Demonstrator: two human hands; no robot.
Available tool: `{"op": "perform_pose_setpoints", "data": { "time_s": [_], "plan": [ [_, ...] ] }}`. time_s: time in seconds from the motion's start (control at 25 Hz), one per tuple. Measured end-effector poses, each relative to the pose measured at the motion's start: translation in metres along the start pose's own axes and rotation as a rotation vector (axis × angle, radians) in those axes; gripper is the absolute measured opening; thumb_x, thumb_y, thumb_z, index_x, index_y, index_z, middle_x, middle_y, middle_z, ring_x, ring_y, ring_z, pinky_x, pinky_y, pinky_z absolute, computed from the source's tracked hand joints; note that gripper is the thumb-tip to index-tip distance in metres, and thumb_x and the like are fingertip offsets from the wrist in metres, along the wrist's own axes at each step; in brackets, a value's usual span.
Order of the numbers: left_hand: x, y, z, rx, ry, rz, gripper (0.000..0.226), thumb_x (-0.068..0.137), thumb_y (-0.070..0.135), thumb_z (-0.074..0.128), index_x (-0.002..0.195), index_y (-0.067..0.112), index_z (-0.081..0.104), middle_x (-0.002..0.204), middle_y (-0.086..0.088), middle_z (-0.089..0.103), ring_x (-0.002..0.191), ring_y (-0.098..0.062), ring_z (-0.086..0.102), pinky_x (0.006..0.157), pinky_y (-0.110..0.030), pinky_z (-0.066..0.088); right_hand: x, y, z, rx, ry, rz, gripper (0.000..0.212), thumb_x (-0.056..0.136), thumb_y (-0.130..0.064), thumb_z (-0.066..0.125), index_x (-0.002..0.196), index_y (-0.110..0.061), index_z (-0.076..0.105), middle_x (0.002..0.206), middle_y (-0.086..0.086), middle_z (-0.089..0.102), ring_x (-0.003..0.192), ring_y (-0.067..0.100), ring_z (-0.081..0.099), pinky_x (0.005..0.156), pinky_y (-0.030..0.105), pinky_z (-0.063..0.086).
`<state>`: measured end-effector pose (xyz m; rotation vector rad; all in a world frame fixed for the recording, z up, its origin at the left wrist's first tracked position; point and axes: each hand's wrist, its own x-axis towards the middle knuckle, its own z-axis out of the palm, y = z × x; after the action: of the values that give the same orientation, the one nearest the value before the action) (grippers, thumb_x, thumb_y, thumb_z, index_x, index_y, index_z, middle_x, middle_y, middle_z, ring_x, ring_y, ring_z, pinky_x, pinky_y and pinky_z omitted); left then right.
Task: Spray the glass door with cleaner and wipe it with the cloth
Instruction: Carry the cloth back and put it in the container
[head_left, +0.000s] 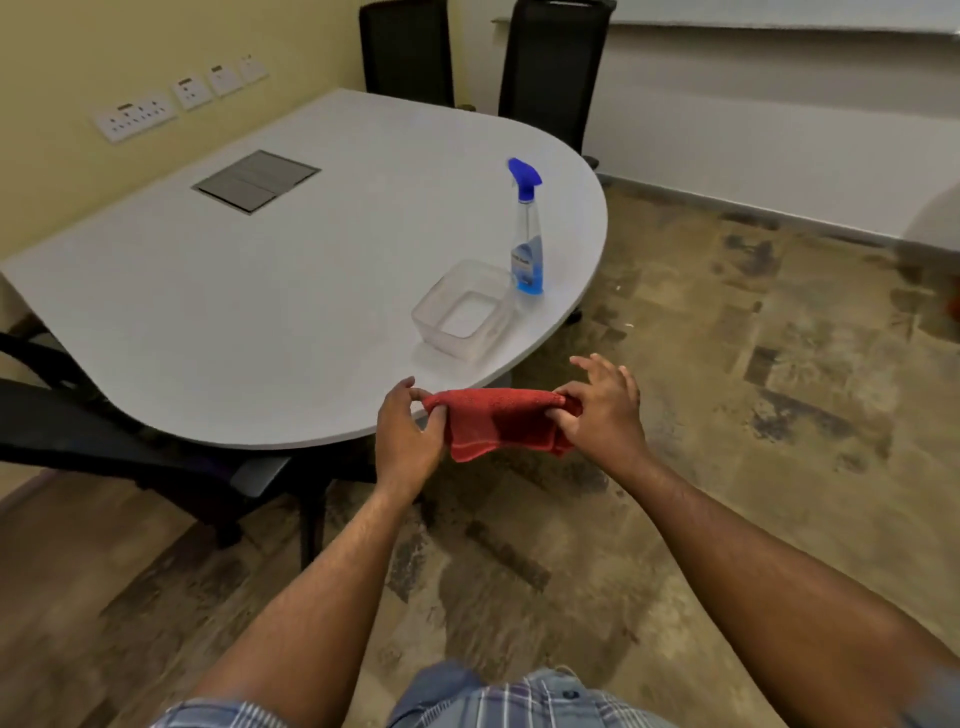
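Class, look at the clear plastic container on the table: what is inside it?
Nothing shows inside the clear container; through its walls only the grey table appears. The spray bottle stands just behind it, its base partly hidden by the rim.

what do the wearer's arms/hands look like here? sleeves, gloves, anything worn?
Both forearms are bare up to the frame edge, with no sleeves showing on them. The left hand and right hand are bare too: no gloves, and no watch, band or ring that I can make out. At the bottom edge a blue-and-white checked shirt with a dark button is visible.
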<state>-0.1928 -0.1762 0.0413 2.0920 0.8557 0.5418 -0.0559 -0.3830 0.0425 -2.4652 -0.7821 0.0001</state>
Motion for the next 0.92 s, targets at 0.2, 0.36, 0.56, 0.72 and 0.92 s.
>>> {"op": "perform_pose_setpoints", "data": {
  "time_s": [0.2, 0.36, 0.56, 0.72, 0.92],
  "plan": [
    [0.047, 0.009, -0.005, -0.038, 0.053, -0.031, 0.031, 0.096, 0.021, 0.059, 0.125, 0.013, 0.051, 0.151, 0.002, 0.042, 0.139, -0.015, 0.037, 0.112, -0.029, 0.032, 0.057, -0.018, 0.007, 0.009, -0.032, -0.053, 0.031, 0.082, -0.040, 0.072, 0.108, -0.023, 0.073, 0.146, 0.001, 0.048, 0.143, 0.021, 0.029, 0.122, 0.047, 0.007],
    [0.091, 0.015, -0.004, -0.079, 0.096, -0.046, 0.028, 0.099, 0.020, 0.054, 0.125, 0.014, 0.047, 0.135, 0.000, 0.055, 0.124, -0.018, 0.051, 0.097, -0.024, 0.040, 0.101, -0.036, 0.013, 0.041, -0.042, -0.051, 0.034, 0.084, -0.041, 0.070, 0.111, -0.021, 0.073, 0.139, 0.000, 0.053, 0.136, 0.019, 0.038, 0.121, 0.049, 0.009],
    [0.165, 0.014, 0.000, 0.002, 0.125, -0.014, 0.023, 0.101, 0.025, 0.049, 0.121, 0.014, 0.045, 0.106, -0.006, 0.064, 0.095, -0.028, 0.063, 0.077, -0.035, 0.049, 0.161, -0.056, 0.029, 0.118, -0.079, 0.021, 0.033, 0.089, -0.046, 0.063, 0.112, -0.024, 0.071, 0.109, -0.003, 0.073, 0.115, 0.016, 0.058, 0.121, 0.045, 0.011],
    [0.234, 0.012, 0.008, 0.153, 0.098, 0.022, 0.023, 0.101, 0.031, 0.049, 0.119, 0.018, 0.051, 0.103, -0.006, 0.069, 0.091, -0.030, 0.065, 0.071, -0.032, 0.043, 0.209, -0.064, 0.052, 0.109, -0.086, 0.107, 0.041, 0.086, -0.055, 0.063, 0.114, -0.026, 0.071, 0.102, -0.003, 0.073, 0.107, 0.021, 0.059, 0.107, 0.042, 0.041],
    [0.315, 0.011, 0.030, 0.306, -0.102, -0.063, 0.028, 0.097, 0.038, 0.055, 0.120, 0.023, 0.058, 0.109, -0.008, 0.070, 0.101, -0.031, 0.064, 0.076, -0.033, 0.044, 0.263, -0.071, 0.092, 0.153, -0.110, 0.281, 0.047, 0.082, -0.058, 0.067, 0.113, -0.022, 0.072, 0.099, -0.002, 0.075, 0.099, 0.022, 0.065, 0.094, 0.040, 0.052]
  ]
}}
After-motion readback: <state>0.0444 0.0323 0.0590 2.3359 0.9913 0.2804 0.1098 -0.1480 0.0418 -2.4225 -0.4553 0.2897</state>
